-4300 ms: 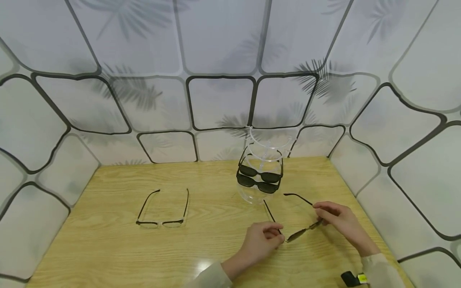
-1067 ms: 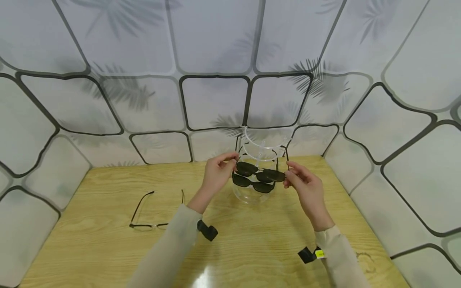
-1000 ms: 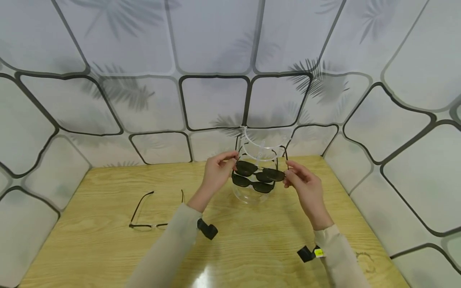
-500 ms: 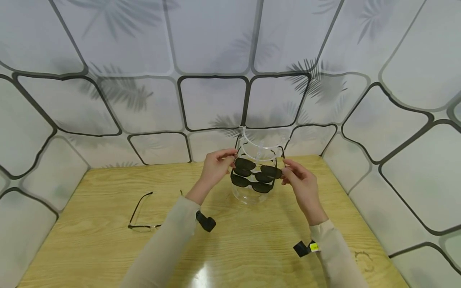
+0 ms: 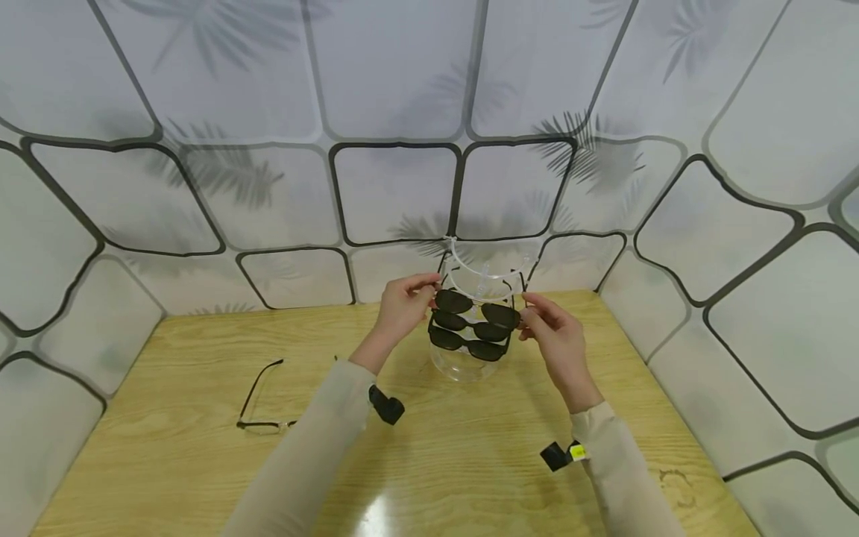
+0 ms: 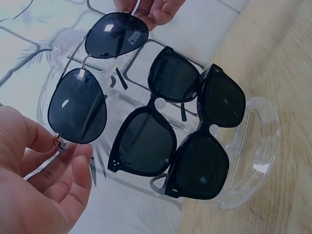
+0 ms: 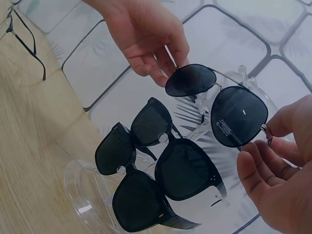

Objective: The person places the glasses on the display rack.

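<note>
Dark aviator sunglasses point(image 6: 78, 105) with a thin metal double bridge are held between both hands at the clear display stand point(image 5: 463, 369). My left hand point(image 5: 403, 307) pinches them at the hinge on the left side. At the opposite hinge, my right hand point(image 5: 555, 337) pinches the other temple. White print shows on one lens in the right wrist view. Below them, two black-framed sunglasses hang on the stand, the upper pair point(image 7: 183, 168) and the lower pair point(image 7: 139, 202), one over the other. The upper tiers of the stand rise behind the aviators.
On the wooden table point(image 5: 456, 462) at the left lie half-rim eyeglasses point(image 5: 258, 426) with clear lenses, partly hidden by my left sleeve point(image 5: 312, 447). A patterned backdrop point(image 5: 403, 194) stands close behind the stand and along both sides.
Both hands have carried the aviator sunglasses from the front right of the table up to the stand. Over the last second they shift slightly left and up, sitting more level above the black pairs.
</note>
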### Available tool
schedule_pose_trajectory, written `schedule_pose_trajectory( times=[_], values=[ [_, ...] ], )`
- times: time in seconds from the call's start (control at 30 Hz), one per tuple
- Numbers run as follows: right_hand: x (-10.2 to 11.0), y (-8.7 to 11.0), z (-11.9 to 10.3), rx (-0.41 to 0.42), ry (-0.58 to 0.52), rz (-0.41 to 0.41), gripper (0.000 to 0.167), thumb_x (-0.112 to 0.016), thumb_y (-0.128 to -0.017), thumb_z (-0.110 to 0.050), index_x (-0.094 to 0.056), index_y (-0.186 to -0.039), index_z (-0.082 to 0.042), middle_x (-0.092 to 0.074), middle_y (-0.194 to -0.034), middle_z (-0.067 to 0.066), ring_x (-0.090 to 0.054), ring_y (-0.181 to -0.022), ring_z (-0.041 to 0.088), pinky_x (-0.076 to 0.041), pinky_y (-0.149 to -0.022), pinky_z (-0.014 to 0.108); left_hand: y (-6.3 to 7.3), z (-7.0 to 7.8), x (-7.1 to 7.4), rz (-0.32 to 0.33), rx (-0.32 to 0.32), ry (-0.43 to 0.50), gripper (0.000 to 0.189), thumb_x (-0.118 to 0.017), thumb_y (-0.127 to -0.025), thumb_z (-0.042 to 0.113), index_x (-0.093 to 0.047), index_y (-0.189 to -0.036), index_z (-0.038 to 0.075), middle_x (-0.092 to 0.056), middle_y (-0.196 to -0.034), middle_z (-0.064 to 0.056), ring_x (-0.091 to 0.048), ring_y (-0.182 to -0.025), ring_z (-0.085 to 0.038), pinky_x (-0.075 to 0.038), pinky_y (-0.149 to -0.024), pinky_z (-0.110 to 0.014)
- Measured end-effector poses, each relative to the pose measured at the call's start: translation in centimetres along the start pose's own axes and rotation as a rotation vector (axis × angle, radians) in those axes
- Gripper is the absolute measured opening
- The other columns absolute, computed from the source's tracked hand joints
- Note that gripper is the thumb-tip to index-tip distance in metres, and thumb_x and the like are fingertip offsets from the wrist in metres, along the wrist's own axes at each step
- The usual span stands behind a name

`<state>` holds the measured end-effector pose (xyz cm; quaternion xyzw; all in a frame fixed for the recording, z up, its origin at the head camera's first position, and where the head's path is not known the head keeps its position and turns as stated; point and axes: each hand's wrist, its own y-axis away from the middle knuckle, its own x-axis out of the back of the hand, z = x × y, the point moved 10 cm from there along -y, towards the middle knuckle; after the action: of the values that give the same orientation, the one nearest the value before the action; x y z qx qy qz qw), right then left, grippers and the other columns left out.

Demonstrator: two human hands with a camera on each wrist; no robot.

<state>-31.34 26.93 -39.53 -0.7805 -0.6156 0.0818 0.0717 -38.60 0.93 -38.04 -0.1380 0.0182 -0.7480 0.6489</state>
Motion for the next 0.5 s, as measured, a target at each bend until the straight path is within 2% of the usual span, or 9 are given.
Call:
schedule_pose_trajectory(
  times=[0.1,0.37,0.5],
  values=[
    [0.04,-0.14,0.32,-0.004,0.002,0.003,0.034,-0.063,-0.102,0.002,-0.063,-0.136,0.010,-0.070,-0.089,-0.006,-0.067,-0.074,0.010,-0.058,-0.067,0.021,-0.11,-0.11,-0.03,0.001,0.002,-0.006,0.034,-0.054,-0.103,0.004,-0.074,-0.130,0.001,-0.078,-0.114,-0.018,-0.072,-0.077,-0.017,-0.047,-0.054,-0.018],
    [0.07,-0.38,0.62,-0.005,0.037,-0.013,0.036,-0.063,-0.104,-0.003,-0.063,-0.138,0.008,-0.070,-0.091,-0.008,-0.069,-0.076,0.011,-0.059,-0.069,0.020,-0.09,-0.19,-0.26,-0.013,0.005,0.012,0.035,-0.052,-0.105,0.003,-0.072,-0.133,0.000,-0.075,-0.118,-0.020,-0.071,-0.091,-0.041,-0.044,-0.054,-0.018],
    [0.08,-0.58,0.79,-0.008,0.047,-0.015,0.038,-0.063,-0.104,-0.004,-0.061,-0.139,0.010,-0.070,-0.090,-0.008,-0.068,-0.075,0.010,-0.059,-0.069,0.020,-0.11,-0.20,-0.29,-0.014,0.004,0.009,0.035,-0.052,-0.105,0.003,-0.072,-0.133,0.000,-0.075,-0.118,-0.021,-0.071,-0.090,-0.040,-0.044,-0.054,-0.018]
  ],
)
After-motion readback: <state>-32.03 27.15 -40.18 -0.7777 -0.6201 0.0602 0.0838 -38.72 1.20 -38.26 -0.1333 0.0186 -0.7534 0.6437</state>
